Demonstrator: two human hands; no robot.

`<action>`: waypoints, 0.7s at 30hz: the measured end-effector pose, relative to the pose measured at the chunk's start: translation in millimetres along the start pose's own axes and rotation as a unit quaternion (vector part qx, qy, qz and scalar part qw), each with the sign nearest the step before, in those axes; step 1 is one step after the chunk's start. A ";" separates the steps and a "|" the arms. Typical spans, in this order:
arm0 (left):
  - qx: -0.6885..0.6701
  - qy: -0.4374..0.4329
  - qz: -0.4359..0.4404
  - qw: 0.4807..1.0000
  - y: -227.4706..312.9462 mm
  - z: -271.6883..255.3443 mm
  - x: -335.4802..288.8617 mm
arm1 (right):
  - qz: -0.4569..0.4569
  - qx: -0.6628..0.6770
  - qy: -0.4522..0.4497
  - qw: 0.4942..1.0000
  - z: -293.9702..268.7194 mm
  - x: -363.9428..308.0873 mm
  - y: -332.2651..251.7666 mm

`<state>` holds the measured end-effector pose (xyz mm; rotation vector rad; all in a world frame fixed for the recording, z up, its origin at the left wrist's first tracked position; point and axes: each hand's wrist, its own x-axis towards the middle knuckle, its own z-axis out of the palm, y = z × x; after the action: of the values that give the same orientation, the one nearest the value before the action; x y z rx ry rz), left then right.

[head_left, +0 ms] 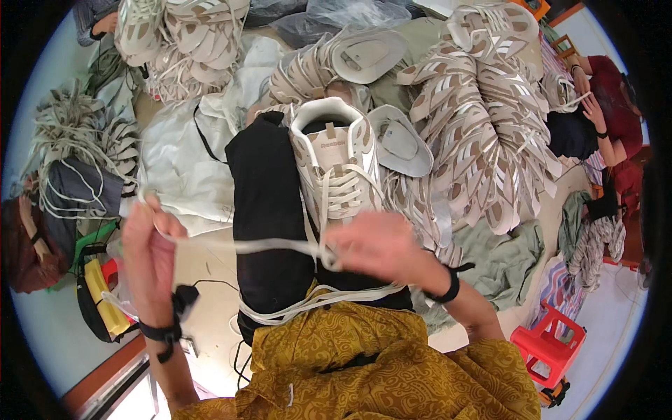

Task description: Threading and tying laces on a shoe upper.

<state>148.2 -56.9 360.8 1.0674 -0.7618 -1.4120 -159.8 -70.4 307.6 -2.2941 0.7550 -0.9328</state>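
A beige and white sneaker upper (335, 145) rests on my lap, its tongue and collar pointing away from me. Its front is criss-crossed by a cream shoelace (245, 246), whose free length stretches taut between my hands. At the left, my left hand (152, 245) is raised with thumb and fingers pinched on the lace. My right hand (381, 248) is closed around the lace over the toe end of the upper, hiding that part. A bundle of loose cream laces (318, 306) lies across my thighs, below both hands.
Stacked shoe uppers (483, 133) rise at the right, with another pile (199, 42) at the far left. Grey oval pieces (400, 140) lie beside the upper. Co-workers sit on both sides, one in a red top (616, 105). A red plastic stool (549, 343) stands lower right.
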 end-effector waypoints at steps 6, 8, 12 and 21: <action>0.163 0.138 0.076 0.974 20.8 -42.2 64.8 | 0.276 -0.102 0.108 0.950 -23.8 -20.8 67.1; 0.557 0.222 0.206 0.773 22.8 -44.4 82.7 | 0.275 -0.085 0.108 0.951 -11.1 -28.8 73.8; 0.729 0.106 0.241 0.632 -1.3 -6.8 84.0 | 0.309 -0.057 0.100 0.944 2.4 -29.4 74.3; 0.614 -0.179 0.374 0.671 -88.3 99.8 61.5 | 0.354 0.292 0.183 0.869 -14.2 -35.6 84.9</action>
<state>26.1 -117.9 307.1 1.1487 -2.3171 -0.1955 -216.4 -109.5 244.7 -1.1762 1.1661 -1.0445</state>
